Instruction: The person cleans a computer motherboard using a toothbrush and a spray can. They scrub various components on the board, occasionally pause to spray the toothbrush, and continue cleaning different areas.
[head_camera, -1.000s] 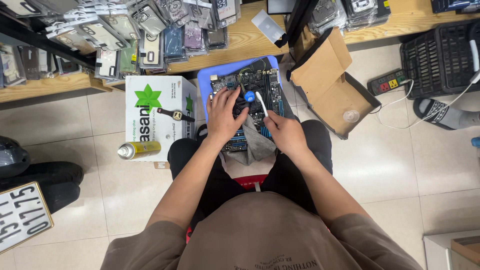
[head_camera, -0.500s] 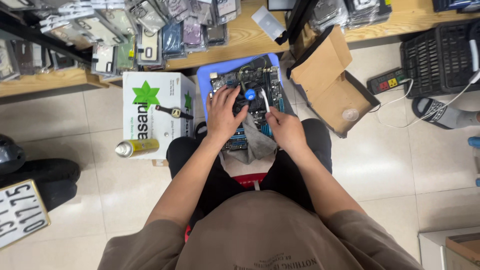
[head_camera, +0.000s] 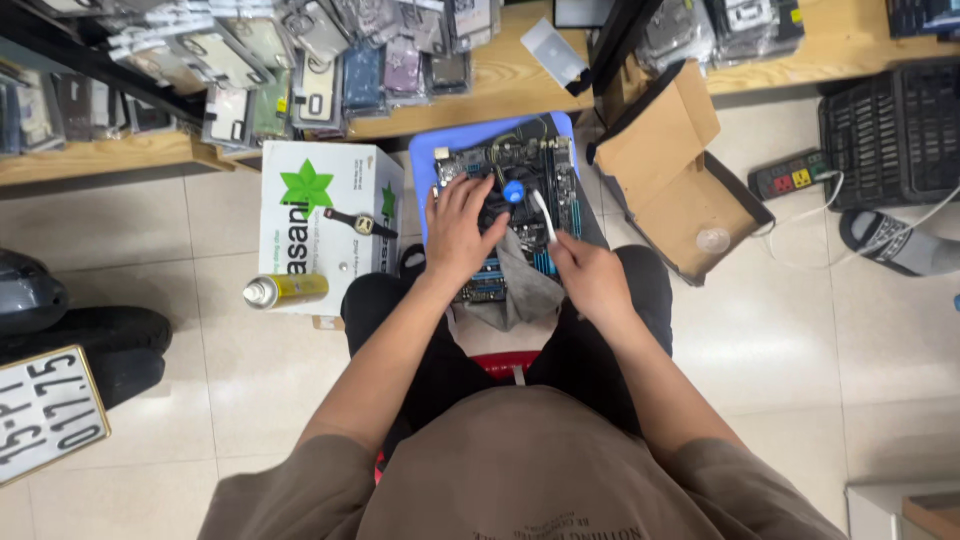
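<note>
Circuit board (head_camera: 515, 195): one, dark with blue slots, lying flat on a blue stool (head_camera: 425, 165) just beyond the person's knees, a round blue part near its middle. Judgement: stiff, light, fragile; exposed pins and sockets, so hold by the edges or bare corners, press flat, don't flex.

Left hand (head_camera: 458, 228): fingers spread, palm down on the board's left half, pinning it, not closed around anything.

Right hand (head_camera: 590, 275): closed on one white brush (head_camera: 543, 215), shaft pinched, tip over the board's right-centre. Brush looks light and thin, easy to steer.

One grey cloth (head_camera: 520, 290) drapes from the board's near edge over the lap; soft, will slide.

Left: one white carton (head_camera: 325, 215) with one wristwatch (head_camera: 358, 222) on top, one yellow spray can (head_camera: 285, 290) lying at its near edge. Right: one open cardboard box (head_camera: 680, 190), one power strip (head_camera: 795, 175) beyond. Far: wooden shelf (head_camera: 500, 90) of packaged phone cases, too many to count.
</note>
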